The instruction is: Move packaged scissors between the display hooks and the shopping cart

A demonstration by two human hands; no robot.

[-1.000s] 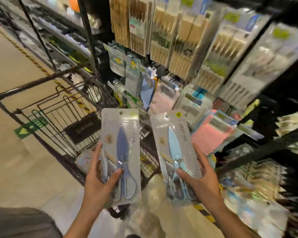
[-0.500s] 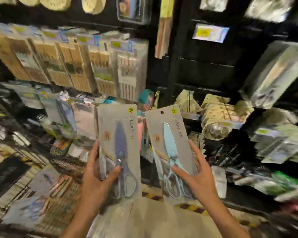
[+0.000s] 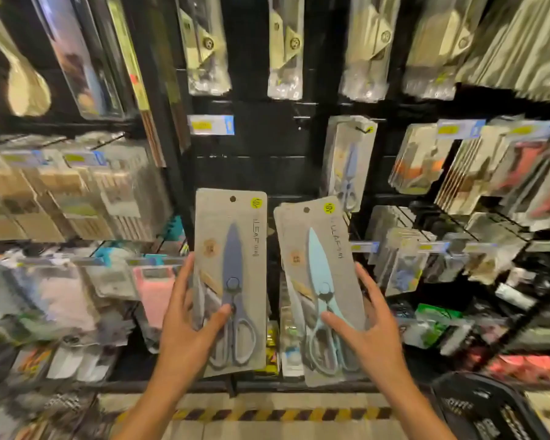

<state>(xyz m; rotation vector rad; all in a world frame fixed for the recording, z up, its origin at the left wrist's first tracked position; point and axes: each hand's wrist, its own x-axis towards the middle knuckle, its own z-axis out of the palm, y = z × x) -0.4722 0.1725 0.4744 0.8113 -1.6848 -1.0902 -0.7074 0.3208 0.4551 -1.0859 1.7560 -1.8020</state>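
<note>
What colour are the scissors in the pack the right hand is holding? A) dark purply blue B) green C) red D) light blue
D: the right hand holds the pack of light blue scissors; the darker blue-purple scissors are in the left hand.

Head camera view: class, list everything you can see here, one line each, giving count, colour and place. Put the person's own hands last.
Dark blue scissors pack: one, grey card, centre, in left hand.
Light blue scissors pack: one, grey card, right of centre, in right hand.
Hanging scissors pack: one visible in front, bluish, on a hook upper right of centre.
Price tag: one, yellow and blue, on the black panel above the held packs.
Other hanging packs: many, blurred, all around the display.
Hazard stripe: one, yellow and black, on the floor below.
Left hand: one, grips the dark blue pack.
Right hand: one, grips the light blue pack.
</note>
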